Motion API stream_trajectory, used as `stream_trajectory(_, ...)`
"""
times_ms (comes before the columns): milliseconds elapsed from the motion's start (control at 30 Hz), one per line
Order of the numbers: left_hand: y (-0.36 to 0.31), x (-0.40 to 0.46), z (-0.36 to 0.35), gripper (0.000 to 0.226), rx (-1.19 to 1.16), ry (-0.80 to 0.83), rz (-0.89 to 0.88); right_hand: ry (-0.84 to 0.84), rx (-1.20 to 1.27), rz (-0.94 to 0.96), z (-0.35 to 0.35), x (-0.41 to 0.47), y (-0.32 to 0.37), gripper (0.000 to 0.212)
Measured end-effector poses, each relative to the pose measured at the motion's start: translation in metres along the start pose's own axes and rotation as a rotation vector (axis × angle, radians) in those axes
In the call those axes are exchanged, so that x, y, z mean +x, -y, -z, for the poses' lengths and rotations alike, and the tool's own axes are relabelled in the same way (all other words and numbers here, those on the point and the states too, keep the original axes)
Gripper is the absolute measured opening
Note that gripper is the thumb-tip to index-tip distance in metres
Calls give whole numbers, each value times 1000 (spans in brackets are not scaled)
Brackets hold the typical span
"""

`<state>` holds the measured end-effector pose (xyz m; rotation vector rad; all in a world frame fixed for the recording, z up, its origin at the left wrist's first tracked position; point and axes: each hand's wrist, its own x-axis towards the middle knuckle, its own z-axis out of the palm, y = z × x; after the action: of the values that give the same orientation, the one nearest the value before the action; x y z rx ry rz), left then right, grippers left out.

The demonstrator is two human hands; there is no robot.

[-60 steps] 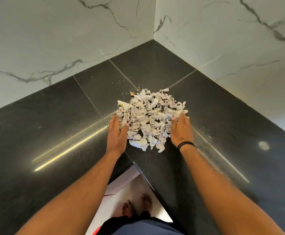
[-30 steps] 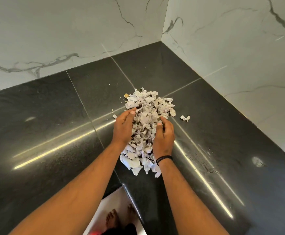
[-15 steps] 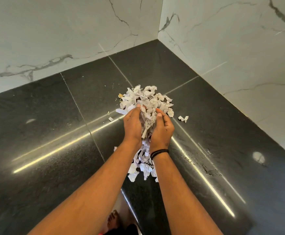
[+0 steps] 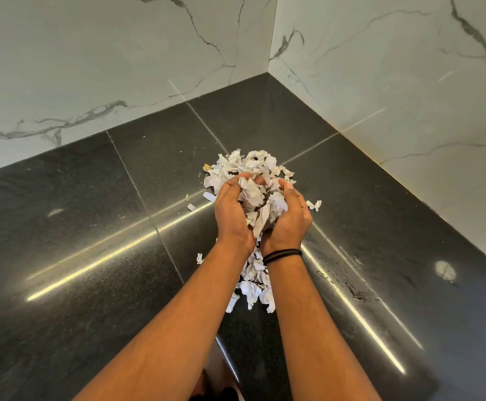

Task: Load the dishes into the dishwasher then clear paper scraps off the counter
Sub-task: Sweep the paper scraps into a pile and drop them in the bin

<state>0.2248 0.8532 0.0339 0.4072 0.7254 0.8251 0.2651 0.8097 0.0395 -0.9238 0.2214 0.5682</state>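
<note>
Paper scraps (image 4: 257, 198) fill the grip of both your hands: your left hand (image 4: 231, 215) and your right hand (image 4: 289, 218) are cupped together, wrist to wrist, with fingers curled up round a crumpled white heap that spills over your fingertips at the far side. The heap is held just above the black counter (image 4: 91, 241), near its inner corner.

Two seconds ago your hands lay flat on the counter at either side of a spread pile; a second ago they had closed in on it; half a second ago they were pressed together with the pile between them. Now the palms have turned further up and the bundle sits higher in them. A trail of fallen scraps (image 4: 253, 287) lies on the counter under your wrists, much as it did half a second ago. The pair of scraps (image 4: 314, 204) just right of your right hand has stayed put since a second ago, and a few small bits (image 4: 191, 206) lie left of your left hand.

A black band (image 4: 282, 254) circles your right wrist. Some scraps carry dark marks, too small to read. White marble walls (image 4: 120, 68) with grey veins meet behind the counter.
</note>
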Motion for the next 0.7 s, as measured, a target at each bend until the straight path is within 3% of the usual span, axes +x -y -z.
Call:
stream_trajectory(333, -16, -20, -18, 36, -105, -7, 24, 160, 217, -102, -5, -4, -3, 45)
stream_trajectory(500, -17, -24, -22, 40, -110, 11, 14, 253, 292, -119, -15, -9, 6, 94)
stream_trajectory(700, -23, -30, -35, 34, -122, 14, -17, 278, 339, -98, -22, -17, 18, 79)
